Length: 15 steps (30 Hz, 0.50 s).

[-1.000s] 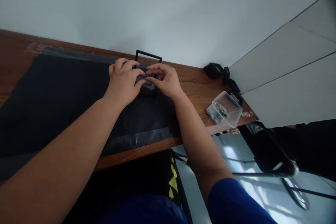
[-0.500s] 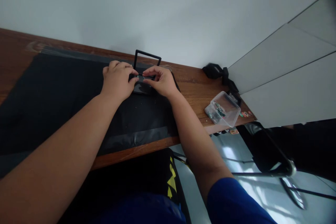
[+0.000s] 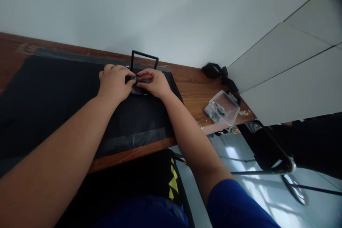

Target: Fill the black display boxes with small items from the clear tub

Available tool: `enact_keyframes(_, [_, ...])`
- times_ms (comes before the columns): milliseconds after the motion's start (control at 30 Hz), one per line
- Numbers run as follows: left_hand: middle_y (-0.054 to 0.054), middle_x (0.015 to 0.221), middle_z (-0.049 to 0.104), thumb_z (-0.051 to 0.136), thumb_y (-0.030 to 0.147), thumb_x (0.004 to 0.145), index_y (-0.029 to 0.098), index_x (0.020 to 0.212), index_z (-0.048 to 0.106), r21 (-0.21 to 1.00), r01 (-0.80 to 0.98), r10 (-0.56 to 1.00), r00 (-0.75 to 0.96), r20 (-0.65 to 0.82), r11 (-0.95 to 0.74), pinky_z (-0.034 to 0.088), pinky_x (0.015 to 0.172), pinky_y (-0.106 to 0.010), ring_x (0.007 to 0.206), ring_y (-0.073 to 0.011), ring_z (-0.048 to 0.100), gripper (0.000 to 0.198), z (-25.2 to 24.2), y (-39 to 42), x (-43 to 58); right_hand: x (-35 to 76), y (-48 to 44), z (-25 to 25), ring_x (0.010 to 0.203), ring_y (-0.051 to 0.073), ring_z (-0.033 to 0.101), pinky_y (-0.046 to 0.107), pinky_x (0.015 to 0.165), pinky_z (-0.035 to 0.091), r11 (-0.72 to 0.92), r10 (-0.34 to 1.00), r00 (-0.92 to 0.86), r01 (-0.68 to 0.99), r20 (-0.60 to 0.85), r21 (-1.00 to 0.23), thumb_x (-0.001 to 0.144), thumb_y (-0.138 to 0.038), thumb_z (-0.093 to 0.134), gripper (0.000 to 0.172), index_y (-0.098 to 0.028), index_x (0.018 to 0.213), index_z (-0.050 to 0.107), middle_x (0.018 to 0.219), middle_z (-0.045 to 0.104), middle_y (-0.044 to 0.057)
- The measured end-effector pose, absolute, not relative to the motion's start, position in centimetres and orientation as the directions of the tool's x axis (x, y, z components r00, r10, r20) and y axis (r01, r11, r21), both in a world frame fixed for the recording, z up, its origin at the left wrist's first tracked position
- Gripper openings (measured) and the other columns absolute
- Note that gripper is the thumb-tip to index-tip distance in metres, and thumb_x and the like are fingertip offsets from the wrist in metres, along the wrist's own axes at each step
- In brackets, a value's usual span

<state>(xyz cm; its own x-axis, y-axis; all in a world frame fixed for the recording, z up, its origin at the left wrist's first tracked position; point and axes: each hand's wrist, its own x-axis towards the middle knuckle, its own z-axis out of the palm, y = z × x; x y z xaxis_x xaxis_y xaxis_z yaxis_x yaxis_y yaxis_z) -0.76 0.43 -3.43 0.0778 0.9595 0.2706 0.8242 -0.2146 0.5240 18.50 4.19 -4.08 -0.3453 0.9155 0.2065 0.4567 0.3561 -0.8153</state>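
Note:
My left hand [image 3: 113, 82] and my right hand [image 3: 154, 82] meet fingertip to fingertip on a small dark flat part [image 3: 139, 89] lying on the black mat [image 3: 53, 96]. Both hands have their fingers curled and pinched together on this part. Just behind the hands a thin black rectangular frame [image 3: 144, 57] stands upright against the wall. What lies between my fingertips is too small and dark to name.
A wooden table [image 3: 192, 92] carries the mat. A clear plastic box [image 3: 222, 108] with small coloured bits sits near its right edge. A black clamp-like object [image 3: 215, 71] is at the back right corner. A black chair [image 3: 275, 156] stands on the floor to the right.
Both hands have drifted slightly left and toward the frame, staying pinched together on the dark part. The view has shifted a little as well.

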Motion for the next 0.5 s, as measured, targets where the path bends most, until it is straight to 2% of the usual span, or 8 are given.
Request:
enact_keyframes(267, [-0.008, 0.151, 0.074, 0.064, 0.042, 0.097, 0.031, 0.121, 0.088, 0.505, 0.843, 0.972, 0.081, 0.222, -0.186, 0.046, 0.117, -0.067, 0.146, -0.0456, 0.052, 0.035, -3.6, 0.9, -0.8, 18.3, 4.1, -4.2, 0.111, 0.023, 0.084, 0.043, 0.114, 0.06, 0.354, 0.919, -0.331, 0.451, 0.215, -0.82, 0.083, -0.01, 0.088, 0.038, -0.019, 0.118, 0.077, 0.107, 0.085, 0.004])
enact_keyframes(500, [-0.006, 0.15, 0.076, 0.066, 0.044, 0.095, 0.036, 0.12, 0.089, 0.563, 0.803, 0.975, 0.095, 0.2, -0.194, 0.045, 0.121, -0.068, 0.151, -0.0438, 0.054, 0.035, -3.9, 1.5, -1.2, 18.4, 4.2, -4.5, 0.114, 0.024, 0.083, 0.045, 0.112, 0.062, 0.304, 0.938, -0.299, 0.478, 0.173, -0.824, 0.084, -0.014, 0.09, 0.032, -0.02, 0.112, 0.077, 0.111, 0.085, 0.005])
